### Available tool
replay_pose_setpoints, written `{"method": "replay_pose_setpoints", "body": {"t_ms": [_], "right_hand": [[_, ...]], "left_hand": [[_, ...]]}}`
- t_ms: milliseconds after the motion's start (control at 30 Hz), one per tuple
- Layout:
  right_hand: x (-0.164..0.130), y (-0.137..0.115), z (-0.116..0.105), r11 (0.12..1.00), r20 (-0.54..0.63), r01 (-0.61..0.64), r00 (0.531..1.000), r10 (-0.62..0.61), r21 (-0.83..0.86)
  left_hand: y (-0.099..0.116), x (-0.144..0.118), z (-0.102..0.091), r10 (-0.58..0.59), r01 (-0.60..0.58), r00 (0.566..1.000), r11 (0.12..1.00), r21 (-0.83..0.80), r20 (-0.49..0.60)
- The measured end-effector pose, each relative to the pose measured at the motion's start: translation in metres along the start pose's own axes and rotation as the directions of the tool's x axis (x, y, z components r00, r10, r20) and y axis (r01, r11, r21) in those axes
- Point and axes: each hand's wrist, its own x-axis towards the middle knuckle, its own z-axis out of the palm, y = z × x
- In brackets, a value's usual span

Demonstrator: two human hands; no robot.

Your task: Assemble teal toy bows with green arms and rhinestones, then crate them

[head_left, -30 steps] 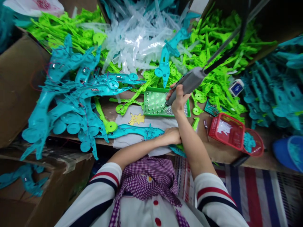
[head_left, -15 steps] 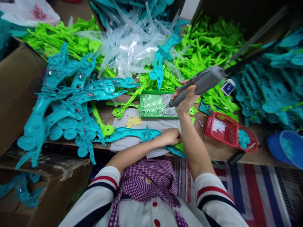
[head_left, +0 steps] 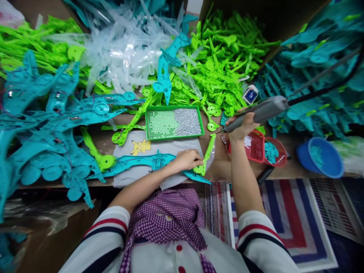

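My right hand grips a grey electric screwdriver with a black cable, held off to the right of a green tray that holds small silver screws. My left hand presses down on a long teal plastic part lying on a white cloth at the table's front edge. A green plastic strip lies just right of that hand.
Heaps of bright green parts, clear parts and teal parts crowd the table. A red basket and a blue bowl stand at the right. More teal parts pile at the far right.
My right hand has carried the screwdriver from over the screw tray to the right, away from it. The view has shifted right. My left hand stays on the teal part.
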Motion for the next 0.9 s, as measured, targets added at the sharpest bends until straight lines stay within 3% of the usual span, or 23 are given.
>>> {"method": "replay_pose_setpoints", "body": {"t_ms": [467, 767, 900], "right_hand": [[-0.001, 0.013, 0.003, 0.989, 0.085, -0.116, 0.989, 0.123, -0.09], [-0.001, 0.021, -0.001, 0.994, 0.082, -0.107, 0.991, 0.109, -0.029], [0.003, 0.005, 0.001, 0.996, 0.109, -0.086, 0.99, 0.089, -0.031]], "left_hand": [[0.002, -0.001, -0.001, 0.0, 0.0, 1.0, 1.0, 0.003, 0.006], [0.003, -0.002, 0.0, -0.014, 0.014, 1.0, 1.0, 0.002, 0.002], [0.002, -0.003, 0.002, -0.008, 0.008, 1.0, 1.0, 0.01, -0.01]]}}
